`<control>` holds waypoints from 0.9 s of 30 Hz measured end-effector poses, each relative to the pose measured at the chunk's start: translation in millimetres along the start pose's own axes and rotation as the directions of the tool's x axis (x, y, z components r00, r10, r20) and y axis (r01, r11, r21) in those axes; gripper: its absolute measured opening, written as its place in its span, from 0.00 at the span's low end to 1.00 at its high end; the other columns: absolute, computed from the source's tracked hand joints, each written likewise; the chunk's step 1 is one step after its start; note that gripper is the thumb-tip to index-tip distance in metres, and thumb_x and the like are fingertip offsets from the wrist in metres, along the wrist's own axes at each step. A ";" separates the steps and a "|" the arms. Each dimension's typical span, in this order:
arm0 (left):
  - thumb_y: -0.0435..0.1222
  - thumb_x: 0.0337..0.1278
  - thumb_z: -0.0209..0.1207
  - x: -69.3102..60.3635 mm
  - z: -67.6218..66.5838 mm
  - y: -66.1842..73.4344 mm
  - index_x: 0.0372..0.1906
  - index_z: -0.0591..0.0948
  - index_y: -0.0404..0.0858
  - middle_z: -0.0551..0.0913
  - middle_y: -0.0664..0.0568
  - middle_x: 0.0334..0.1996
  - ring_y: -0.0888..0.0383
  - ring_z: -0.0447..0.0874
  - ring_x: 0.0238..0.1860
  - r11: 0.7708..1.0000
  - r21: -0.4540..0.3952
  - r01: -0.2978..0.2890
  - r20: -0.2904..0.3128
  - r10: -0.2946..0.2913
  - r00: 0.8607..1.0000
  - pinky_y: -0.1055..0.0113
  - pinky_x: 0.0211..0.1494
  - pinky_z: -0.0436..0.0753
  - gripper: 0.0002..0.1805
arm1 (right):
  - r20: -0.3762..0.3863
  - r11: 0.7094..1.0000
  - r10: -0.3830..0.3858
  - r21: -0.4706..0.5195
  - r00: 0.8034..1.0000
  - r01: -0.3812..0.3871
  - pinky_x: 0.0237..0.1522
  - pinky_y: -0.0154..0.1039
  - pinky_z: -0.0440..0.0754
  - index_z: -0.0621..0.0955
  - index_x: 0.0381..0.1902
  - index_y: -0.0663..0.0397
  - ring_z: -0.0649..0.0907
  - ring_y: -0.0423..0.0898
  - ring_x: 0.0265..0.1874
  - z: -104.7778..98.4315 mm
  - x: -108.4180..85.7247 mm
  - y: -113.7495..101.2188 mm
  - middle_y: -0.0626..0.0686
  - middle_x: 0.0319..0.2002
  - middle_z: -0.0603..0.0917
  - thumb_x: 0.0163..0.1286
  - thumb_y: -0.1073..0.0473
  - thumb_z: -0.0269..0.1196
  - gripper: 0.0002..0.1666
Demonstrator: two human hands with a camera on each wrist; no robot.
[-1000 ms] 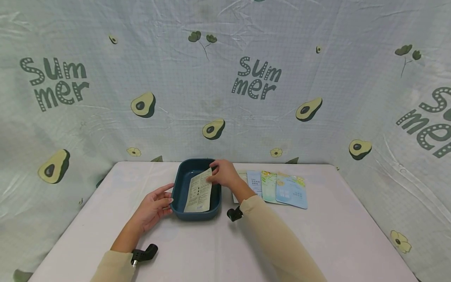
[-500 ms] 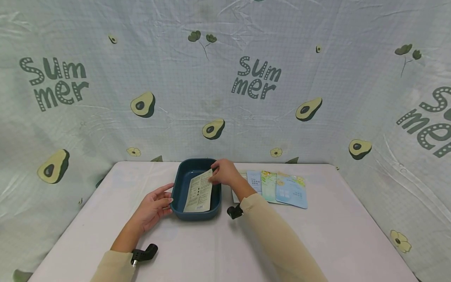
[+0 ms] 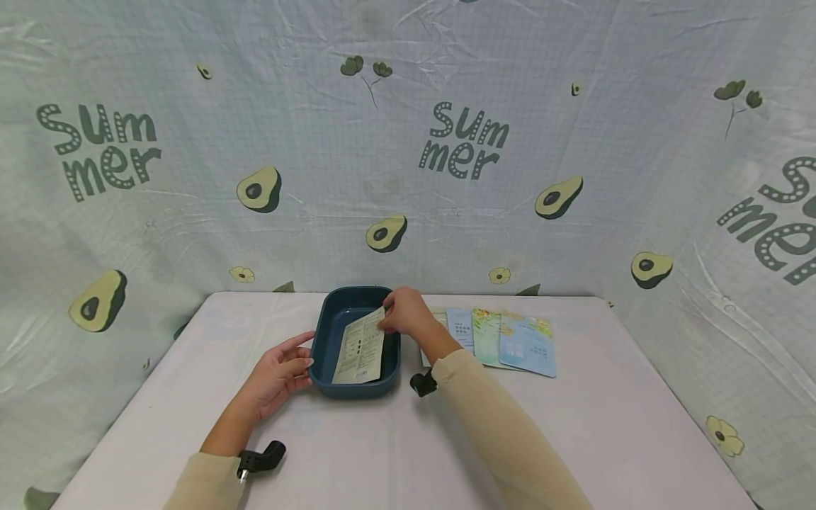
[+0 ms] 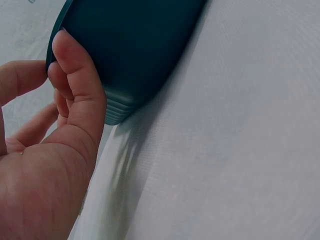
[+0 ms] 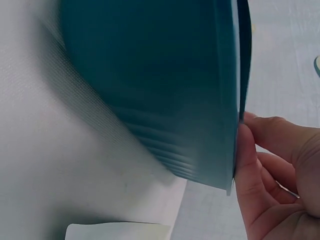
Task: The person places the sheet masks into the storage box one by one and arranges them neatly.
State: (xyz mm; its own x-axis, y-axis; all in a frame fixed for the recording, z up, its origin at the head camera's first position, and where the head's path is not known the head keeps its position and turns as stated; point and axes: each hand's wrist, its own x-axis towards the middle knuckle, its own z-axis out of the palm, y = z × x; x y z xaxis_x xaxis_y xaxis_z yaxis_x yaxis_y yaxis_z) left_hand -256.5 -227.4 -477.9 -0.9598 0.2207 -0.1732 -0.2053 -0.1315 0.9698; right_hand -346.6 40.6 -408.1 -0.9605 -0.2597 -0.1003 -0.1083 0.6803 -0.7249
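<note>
A dark blue plastic box stands on the table. In it leans a flat face mask packet, its pale printed back facing up and a barcode near the lower end. My right hand reaches over the box's right rim and pinches the packet's upper right corner. In the right wrist view, thumb and finger meet at the rim, and the packet is hidden there. My left hand touches the box's left side with its fingertips, fingers loosely bent; the left wrist view shows them against the rim.
To the right of the box several more face mask packets lie overlapped in a row, partly behind my right forearm. The white-covered table ends at the back against a hanging sheet printed with avocados.
Almost nothing differs. The right hand and the packet's upper corner have shifted very slightly; the left hand and the box stay where they were.
</note>
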 end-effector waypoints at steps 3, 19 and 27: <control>0.27 0.72 0.53 0.1 -0.3 0.2 0.81 0.55 0.38 0.79 0.53 0.45 0.60 0.82 0.37 1.000 0.000 0.000 0.002 0.000 1.000 0.70 0.43 0.86 0.37 | -0.003 0.999 0.011 -0.032 1.000 -0.011 0.44 0.41 0.88 0.82 0.57 0.66 0.90 0.45 0.30 -0.1 -1.3 -2.0 0.55 0.33 0.88 0.62 0.66 0.73 0.25; 0.27 0.72 0.52 -0.5 1.9 1.9 0.81 0.56 0.39 0.78 0.51 0.47 0.59 0.83 0.37 1.000 -0.002 0.012 -0.014 -0.012 1.000 0.69 0.42 0.86 0.37 | -0.049 0.988 -0.042 0.146 0.998 0.049 0.38 0.38 0.88 0.84 0.56 0.65 0.88 0.42 0.25 -3.5 -16.6 22.6 0.53 0.34 0.86 0.61 0.58 0.76 0.28; 0.28 0.72 0.54 -1.2 -0.7 -0.7 0.81 0.56 0.39 0.79 0.52 0.47 0.60 0.83 0.37 1.000 -0.011 0.004 -0.008 -0.004 1.000 0.70 0.42 0.86 0.37 | -0.046 0.953 -0.046 0.296 0.998 0.058 0.44 0.50 0.89 0.83 0.58 0.63 0.89 0.43 0.26 -3.9 -26.9 40.3 0.54 0.34 0.86 0.62 0.56 0.75 0.28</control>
State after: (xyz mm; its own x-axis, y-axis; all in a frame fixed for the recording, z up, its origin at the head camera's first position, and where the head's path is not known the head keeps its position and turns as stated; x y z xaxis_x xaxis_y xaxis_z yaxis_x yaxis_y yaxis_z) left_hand -255.4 -228.2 -478.4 -0.9605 0.2131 -0.1789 -0.2115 -0.1416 0.9671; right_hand -326.1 77.7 -431.9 -0.9651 -0.2593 -0.0353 -0.0829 0.4307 -0.8987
